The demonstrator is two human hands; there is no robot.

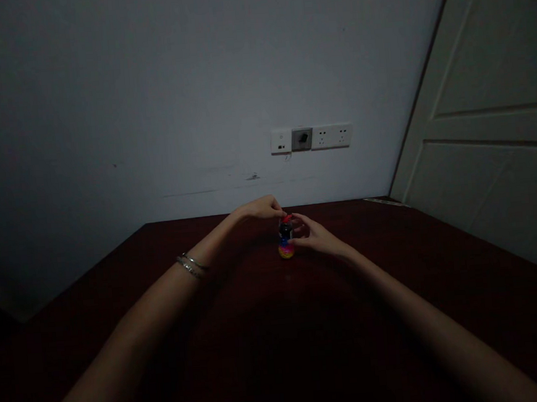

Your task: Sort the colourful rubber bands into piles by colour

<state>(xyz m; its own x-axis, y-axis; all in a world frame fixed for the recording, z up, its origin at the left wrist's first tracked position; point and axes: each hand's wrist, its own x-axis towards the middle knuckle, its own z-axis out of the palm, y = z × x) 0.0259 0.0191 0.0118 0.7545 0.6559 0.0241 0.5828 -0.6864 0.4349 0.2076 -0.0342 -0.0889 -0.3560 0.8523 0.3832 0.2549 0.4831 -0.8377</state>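
A small bottle [286, 250] stands upright on the dark reddish-brown table. Its lower part is banded in blue, pink and yellow, its upper part looks dark, and a red cap [286, 219] tops it. From the left, my left hand [264, 207] reaches over with its fingertips closed at the cap; the fingers are partly hidden. My right hand [315, 236] holds the bottle from its right side, thumb on the near face and fingers curled behind. Two silvery bracelets [192, 265] circle my left wrist.
The table [278, 324] meets a pale wall [149, 99] at its far edge. A row of sockets and a switch [331, 136] sits on the wall behind the bottle. A panelled door [498, 170] rises along the right side. The light is dim.
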